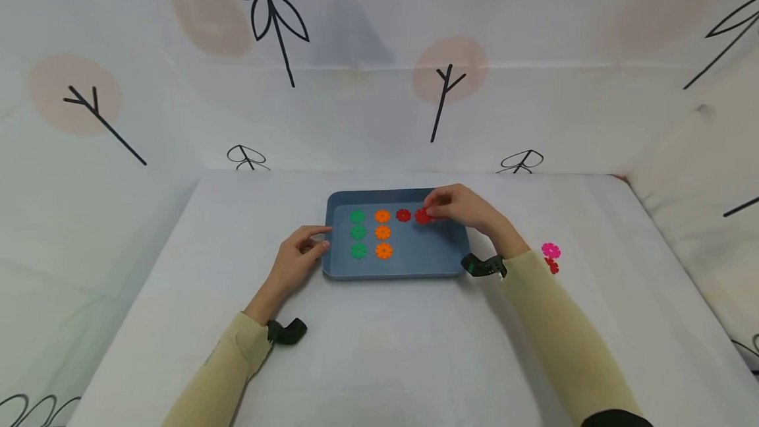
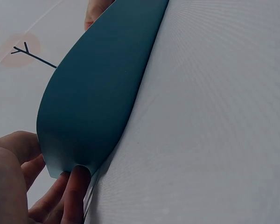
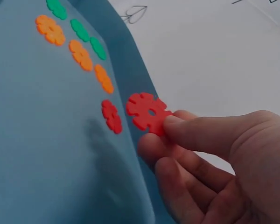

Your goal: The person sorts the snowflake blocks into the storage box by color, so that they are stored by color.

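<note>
Blue-grey tray: flat on the counter, ahead of the person; long axis runs left–right, short walls facing the two hands.

Left hand: at the tray's left end, thumb and fingers bent with a small gap between them, holding the rim and end wall.

Right hand: over the tray's far right part. Thumb and index finger nearly closed, pinching the edge of a notched red disc; remaining fingers curled beneath.

Held disc: round, so without a long axis. Right wrist view shows it tilted, one broad face towards the camera, just beside the red disc on the tray. Contact with the tray floor: cannot tell.

Tray contents, left to right: column of three green discs; column of three orange discs; one red disc in the far row, all lying flat.

Counter, right of tray: pink disc and red piece, close together near the right sleeve.
</note>
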`<state>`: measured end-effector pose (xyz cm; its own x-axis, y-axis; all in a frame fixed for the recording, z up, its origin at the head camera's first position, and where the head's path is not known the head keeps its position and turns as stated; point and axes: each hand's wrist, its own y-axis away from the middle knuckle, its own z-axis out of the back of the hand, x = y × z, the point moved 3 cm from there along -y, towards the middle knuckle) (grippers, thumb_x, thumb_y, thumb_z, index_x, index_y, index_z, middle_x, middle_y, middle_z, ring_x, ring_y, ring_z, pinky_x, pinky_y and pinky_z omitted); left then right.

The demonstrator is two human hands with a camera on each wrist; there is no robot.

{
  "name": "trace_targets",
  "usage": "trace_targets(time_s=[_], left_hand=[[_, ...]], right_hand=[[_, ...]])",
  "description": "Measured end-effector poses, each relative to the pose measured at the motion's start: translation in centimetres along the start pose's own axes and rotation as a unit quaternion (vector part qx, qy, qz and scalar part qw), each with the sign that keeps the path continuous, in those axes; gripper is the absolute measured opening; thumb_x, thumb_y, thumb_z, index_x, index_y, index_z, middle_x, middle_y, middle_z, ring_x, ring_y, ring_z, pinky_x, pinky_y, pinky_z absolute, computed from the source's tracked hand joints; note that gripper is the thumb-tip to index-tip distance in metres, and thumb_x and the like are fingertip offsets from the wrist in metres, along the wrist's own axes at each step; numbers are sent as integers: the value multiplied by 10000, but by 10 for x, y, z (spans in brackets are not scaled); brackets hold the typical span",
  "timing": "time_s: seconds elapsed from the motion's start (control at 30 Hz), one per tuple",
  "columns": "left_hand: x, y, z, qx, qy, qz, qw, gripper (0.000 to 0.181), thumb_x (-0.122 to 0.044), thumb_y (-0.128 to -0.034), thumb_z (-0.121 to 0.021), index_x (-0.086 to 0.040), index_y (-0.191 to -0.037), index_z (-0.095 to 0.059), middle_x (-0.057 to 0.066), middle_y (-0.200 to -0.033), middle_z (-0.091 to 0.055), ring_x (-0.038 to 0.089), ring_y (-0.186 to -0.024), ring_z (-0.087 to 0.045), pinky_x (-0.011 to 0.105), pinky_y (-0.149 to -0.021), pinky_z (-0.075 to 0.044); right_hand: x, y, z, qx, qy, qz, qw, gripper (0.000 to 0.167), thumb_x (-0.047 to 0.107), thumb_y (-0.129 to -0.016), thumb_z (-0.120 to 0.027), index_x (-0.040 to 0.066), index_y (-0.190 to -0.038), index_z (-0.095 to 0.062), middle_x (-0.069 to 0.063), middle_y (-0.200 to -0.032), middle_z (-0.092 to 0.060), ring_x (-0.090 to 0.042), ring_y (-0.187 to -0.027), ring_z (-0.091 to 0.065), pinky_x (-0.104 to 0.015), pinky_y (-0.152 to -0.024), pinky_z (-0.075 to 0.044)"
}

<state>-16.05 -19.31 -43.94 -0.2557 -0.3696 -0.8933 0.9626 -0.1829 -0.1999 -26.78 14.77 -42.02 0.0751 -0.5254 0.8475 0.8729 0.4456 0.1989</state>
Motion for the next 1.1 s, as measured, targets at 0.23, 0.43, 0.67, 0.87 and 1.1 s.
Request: trace_targets(time_s=[0.23,0.43,0.67,0.87,1.1], left_hand=[[1,-1,1,1,1,10,10000,317,-68,-974,-647,22,-1278,-643,242,-1210,-606,251,-921,-627,205,-754,-486],[1,0,1,14,18,33,10000,318,-66,-977,-642,25,-1282,-639,254,-1214,-603,261,-919,-626,204,-753,-484],[0,1,0,-4,-17,53,10000,321,-72,-977,-643,22,-1283,-639,246,-1224,-603,292,-939,-627,205,-757,-485],[0,2,-1,3,43,96,9999,322,-66,-977,-641,30,-1284,-635,247,-1238,-599,338,-955,-621,210,-762,-486],[-2,1,-1,-4,16,94,10000,319,-70,-977,-642,20,-1283,-640,241,-1230,-603,341,-940,-618,213,-748,-481]], right_hand=[[2,-11,-4,328,-117,39,9994,156,63,-961,-642,-21,-1087,-678,-142,-995,-685,-270,-901,-660,-383,-857,-533],[5,-15,-9,385,-272,54,9989,177,28,-962,-626,-60,-1113,-656,-179,-1012,-677,-334,-919,-648,-460,-888,-523],[3,-15,-10,442,-386,-40,9983,173,21,-972,-609,-64,-1118,-641,-205,-1017,-670,-379,-951,-639,-493,-904,-509],[1,-15,-9,501,-515,39,9974,161,12,-960,-620,-51,-1105,-647,-180,-1011,-671,-305,-922,-654,-436,-881,-535],[4,-12,-10,553,-262,126,9980,261,8,-967,-609,-28,-1217,-675,-144,-976,-685,-270,-901,-667,-394,-863,-543]])
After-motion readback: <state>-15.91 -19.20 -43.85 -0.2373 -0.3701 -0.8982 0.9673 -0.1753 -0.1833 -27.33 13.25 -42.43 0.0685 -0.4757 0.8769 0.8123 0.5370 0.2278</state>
